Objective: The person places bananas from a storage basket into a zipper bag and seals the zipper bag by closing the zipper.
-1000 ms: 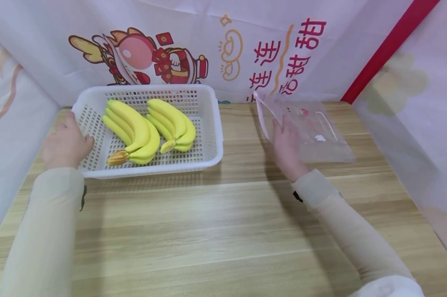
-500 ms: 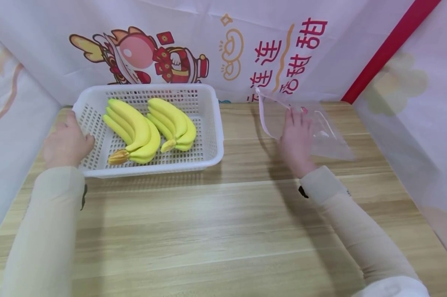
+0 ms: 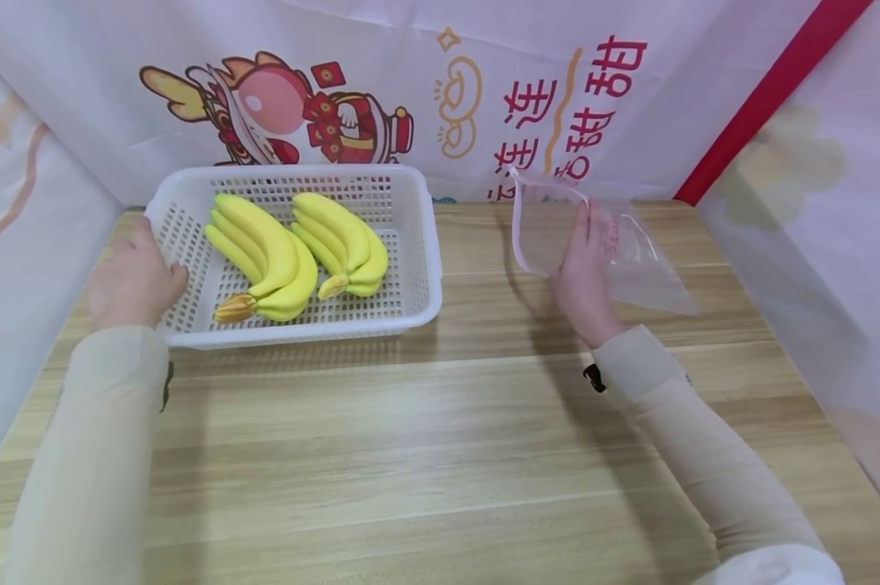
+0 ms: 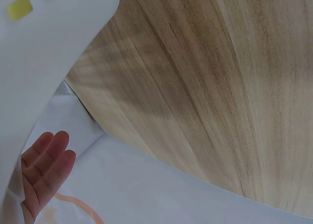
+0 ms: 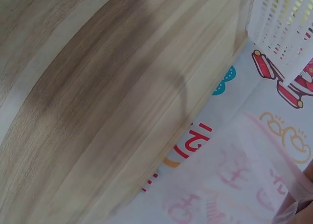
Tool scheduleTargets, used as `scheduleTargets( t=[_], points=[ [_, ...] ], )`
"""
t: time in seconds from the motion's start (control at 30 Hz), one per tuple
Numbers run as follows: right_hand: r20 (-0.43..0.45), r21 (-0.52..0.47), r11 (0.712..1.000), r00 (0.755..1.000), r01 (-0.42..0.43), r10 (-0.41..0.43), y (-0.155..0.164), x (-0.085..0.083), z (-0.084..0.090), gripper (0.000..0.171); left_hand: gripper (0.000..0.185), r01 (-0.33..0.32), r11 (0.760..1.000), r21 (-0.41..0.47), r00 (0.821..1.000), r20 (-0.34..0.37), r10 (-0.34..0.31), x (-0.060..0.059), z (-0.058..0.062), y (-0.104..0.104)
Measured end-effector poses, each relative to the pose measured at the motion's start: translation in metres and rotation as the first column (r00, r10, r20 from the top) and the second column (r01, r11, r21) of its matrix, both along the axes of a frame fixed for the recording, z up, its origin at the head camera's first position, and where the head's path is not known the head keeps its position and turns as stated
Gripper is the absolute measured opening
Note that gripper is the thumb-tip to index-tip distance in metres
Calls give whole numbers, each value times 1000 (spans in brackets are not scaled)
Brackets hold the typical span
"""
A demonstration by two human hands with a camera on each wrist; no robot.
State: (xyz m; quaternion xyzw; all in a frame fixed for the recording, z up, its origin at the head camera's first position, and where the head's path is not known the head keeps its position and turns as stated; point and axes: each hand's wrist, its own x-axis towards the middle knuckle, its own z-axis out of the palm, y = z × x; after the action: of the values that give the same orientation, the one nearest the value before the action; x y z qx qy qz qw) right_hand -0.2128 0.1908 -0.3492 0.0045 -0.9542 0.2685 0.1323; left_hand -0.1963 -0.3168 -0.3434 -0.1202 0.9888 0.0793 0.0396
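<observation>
One left hand, thumb inside and fingers outside, grips the left end of a white basket, seemingly to steady it on the wooden table. Within the basket we list a larger banana bunch and a smaller banana bunch, side by side, plausibly kept together by the walls. Farther right we enter a clear bag, its pale edge pinched by the right hand, which we judge keeps that edge raised off the wood.
</observation>
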Motion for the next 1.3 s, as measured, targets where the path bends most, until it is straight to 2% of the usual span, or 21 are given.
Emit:
scheduleTargets(
  t=[0.13,0.3,0.57,0.9,1.13,1.3],
  points=[
    [-44,-78,997,999,6,-9,-1,0,-1,85,81,3,1000,1,1000,-1,-3,0,0,0],
    [-58,-157,987,998,20,-29,-2,0,-1,84,83,2,1000,2,1000,-1,-2,-1,-1,-2],
    [-32,-121,992,998,41,-45,-2,-1,1,79,80,7,1000,15,1000,-7,-7,0,0,-3],
    [16,-166,985,999,42,-40,-5,1,3,91,72,-37,996,82,998,-41,40,0,5,-2],
    [25,-136,990,999,35,-32,-6,3,3,93,69,-90,991,97,991,-92,99,-5,18,18],
    [9,-104,994,999,41,-41,-6,2,2,94,67,-77,985,155,988,-121,97,-12,30,43]
  ],
)
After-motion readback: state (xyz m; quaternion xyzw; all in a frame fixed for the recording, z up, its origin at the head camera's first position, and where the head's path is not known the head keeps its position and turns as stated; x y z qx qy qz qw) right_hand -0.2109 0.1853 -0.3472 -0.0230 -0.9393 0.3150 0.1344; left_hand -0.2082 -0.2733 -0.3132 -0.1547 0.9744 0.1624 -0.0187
